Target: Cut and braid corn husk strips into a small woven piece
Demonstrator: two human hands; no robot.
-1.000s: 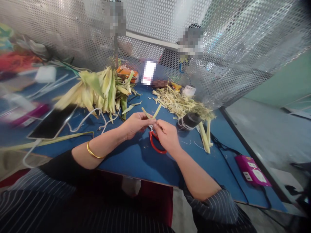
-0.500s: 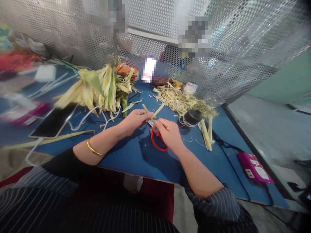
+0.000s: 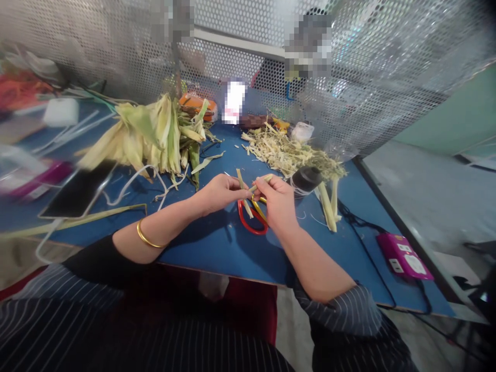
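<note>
My left hand [image 3: 228, 193] is closed, its thumb and fingers pinching narrow corn husk strips [image 3: 240, 178] that cross each other. Close against it, my right hand [image 3: 277, 200] pinches the strip that points to the right. The fingertips of both hands nearly meet at the crossing and partly hide it. Beneath the hands, red-handled scissors [image 3: 253, 230] lie on the blue table [image 3: 205, 243]; their blades are mostly covered. A black spool of thread [image 3: 307, 179] stands just beyond my right hand.
A bundle of corn husks [image 3: 155, 137] lies at the back left, beside a phone [image 3: 79, 194] with a white cable. Husk scraps [image 3: 282, 150] are heaped at the back. Two folded husk pieces [image 3: 329, 209] and a magenta power strip [image 3: 405, 256] are at right. Perforated metal mesh [image 3: 244, 41] closes the back.
My right hand has turned and shifted slightly right, moving its husk strip over the other. One strip end now hangs down in front of the scissors. The camera view has tilted slightly.
</note>
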